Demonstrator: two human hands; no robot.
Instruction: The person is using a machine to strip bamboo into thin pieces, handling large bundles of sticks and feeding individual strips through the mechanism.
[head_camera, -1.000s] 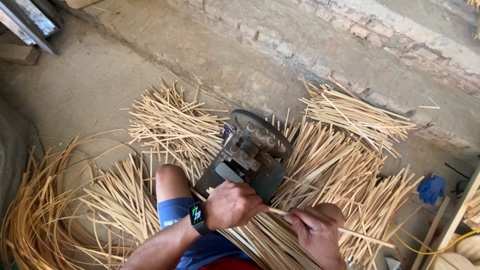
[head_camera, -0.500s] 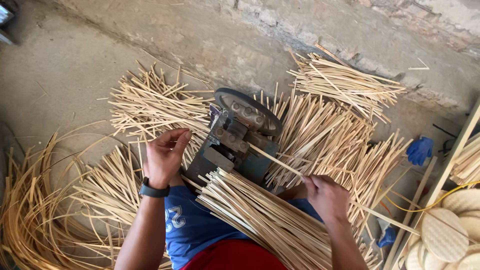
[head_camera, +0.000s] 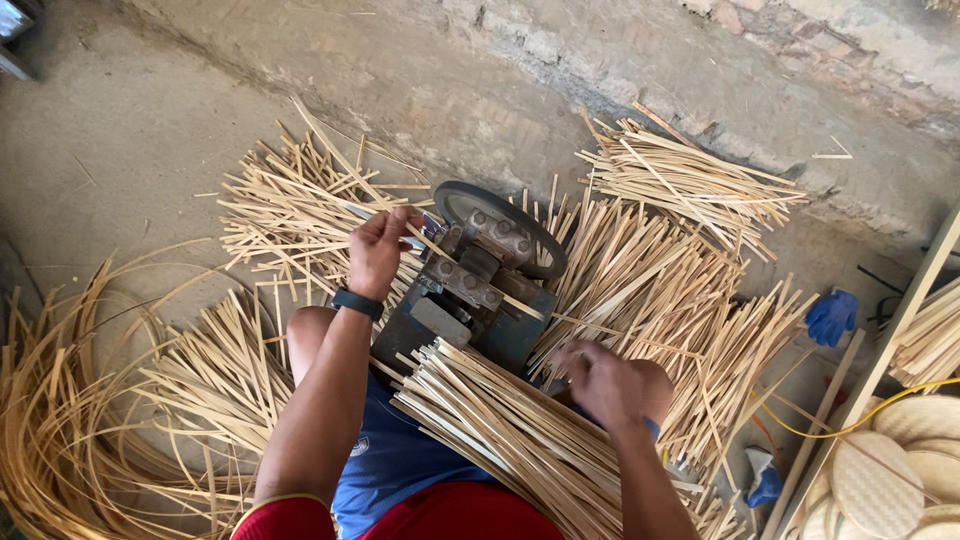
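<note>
Machine (head_camera: 480, 290) between stick piles (head_camera: 300, 215), bundle (head_camera: 510, 435) before it.

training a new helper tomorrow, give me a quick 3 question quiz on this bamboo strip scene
1. True or false: the left hand is at the far side of the small machine, gripping a strip.
2. Where does the bundle of strips rest? A) against the wall B) across the person's lap C) on top of the machine
3. What blue item lies on the floor at the right, beyond the loose strips?

Key:
1. True.
2. B; the right hand is at its machine end.
3. A blue glove.
</note>
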